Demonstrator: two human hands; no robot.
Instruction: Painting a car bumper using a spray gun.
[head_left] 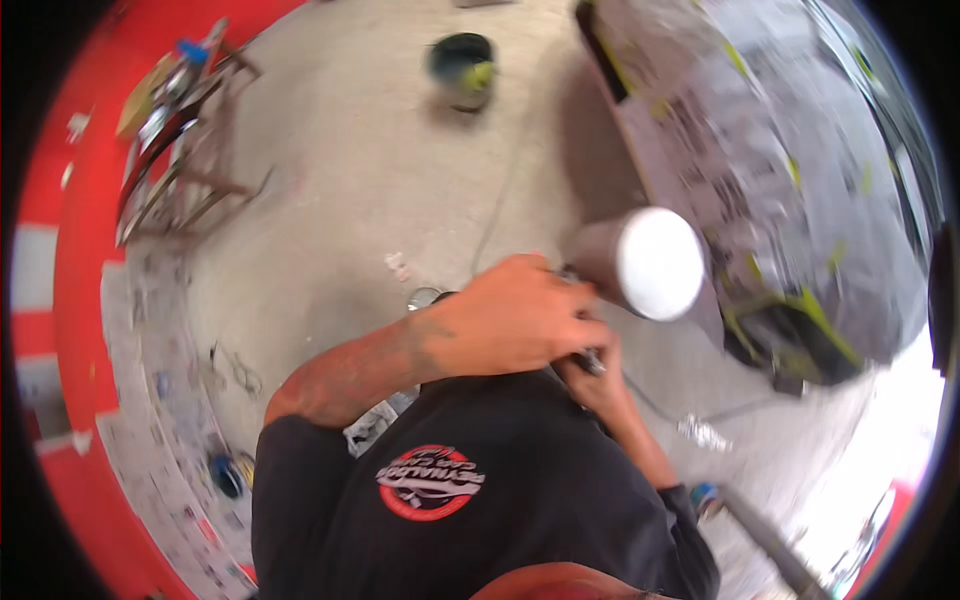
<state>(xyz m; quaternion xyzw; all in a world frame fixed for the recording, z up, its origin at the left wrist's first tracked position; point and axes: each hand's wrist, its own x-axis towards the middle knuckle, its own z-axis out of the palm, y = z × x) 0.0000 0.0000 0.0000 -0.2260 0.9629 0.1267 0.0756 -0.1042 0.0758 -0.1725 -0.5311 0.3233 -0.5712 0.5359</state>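
In front of my chest, both hands are closed around a spray gun (592, 362), of which only small metal parts show between the fingers. Its cup (660, 264), grey at the side with a round white top, sticks out to the right beyond my knuckles. My left hand (510, 315) reaches across from the left and lies over the gun's upper part. Lower down and partly behind it, my right hand (600, 378) grips the gun from the right. The fingers overlap, so the gun's handle and trigger are mostly hidden.
A car body (740, 170) masked with newspaper and yellow-green tape stands at right. A dark bucket (462, 62) sits far ahead. At left stands a metal rack (185, 150) with parts, near newspaper (150, 420) along the red wall. A hose (500, 205) crosses the floor; crumpled paper (703, 433) lies right.
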